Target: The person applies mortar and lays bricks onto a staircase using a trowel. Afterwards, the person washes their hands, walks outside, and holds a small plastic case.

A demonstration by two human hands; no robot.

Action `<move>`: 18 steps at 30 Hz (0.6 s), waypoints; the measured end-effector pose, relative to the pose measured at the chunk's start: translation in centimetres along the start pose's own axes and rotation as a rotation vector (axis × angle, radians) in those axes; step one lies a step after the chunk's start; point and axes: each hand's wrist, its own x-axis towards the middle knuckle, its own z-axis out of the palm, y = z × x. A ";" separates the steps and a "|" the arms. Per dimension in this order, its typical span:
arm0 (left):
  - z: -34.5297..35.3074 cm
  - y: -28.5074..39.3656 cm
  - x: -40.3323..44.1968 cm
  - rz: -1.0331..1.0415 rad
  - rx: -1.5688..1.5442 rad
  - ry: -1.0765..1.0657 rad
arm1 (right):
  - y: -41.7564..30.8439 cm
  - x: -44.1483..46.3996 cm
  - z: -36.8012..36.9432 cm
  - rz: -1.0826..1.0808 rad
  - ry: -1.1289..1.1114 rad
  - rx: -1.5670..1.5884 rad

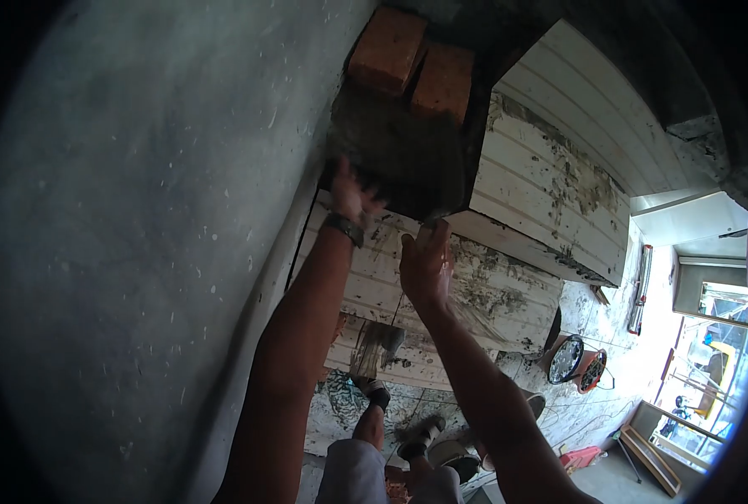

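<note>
My left hand, with a dark band at the wrist, reaches to the near left edge of a dark, wet-looking mortar surface. Its fingers are spread but blurred, and nothing shows in them. At the near right corner of that surface, my right hand has its fingers bent around something I cannot make out. Two reddish bricks, one at the left and one at the right, lie side by side at the far end of the mortar.
A plain grey wall rises on the left. White, stained steps run beside and below the mortar. Buckets stand on the lower floor at the right, near a red level and a window frame.
</note>
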 end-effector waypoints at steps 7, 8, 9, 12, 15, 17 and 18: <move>4.3 -1.3 -0.3 -0.106 0.183 -0.219 | -0.1 0.3 3.9 0.137 0.102 0.204; 4.8 -1.5 -0.3 -0.105 0.183 -0.214 | -1.3 0.7 2.6 0.288 -0.024 0.267; 5.1 -1.7 -0.1 -0.092 0.153 -0.170 | -2.4 1.0 1.6 0.437 -0.151 0.331; 4.9 -1.8 1.3 -0.039 0.185 -0.051 | 0.0 0.5 2.4 0.237 -0.255 0.203; 0.8 -3.6 6.9 0.179 0.354 0.092 | -1.3 -0.3 2.3 0.142 -0.237 0.038; 0.0 -3.1 6.6 0.346 0.463 0.158 | -1.8 0.0 2.1 0.091 -0.291 -0.018; 1.2 -1.3 3.9 0.249 0.277 0.140 | -1.8 0.4 1.9 0.039 -0.336 -0.084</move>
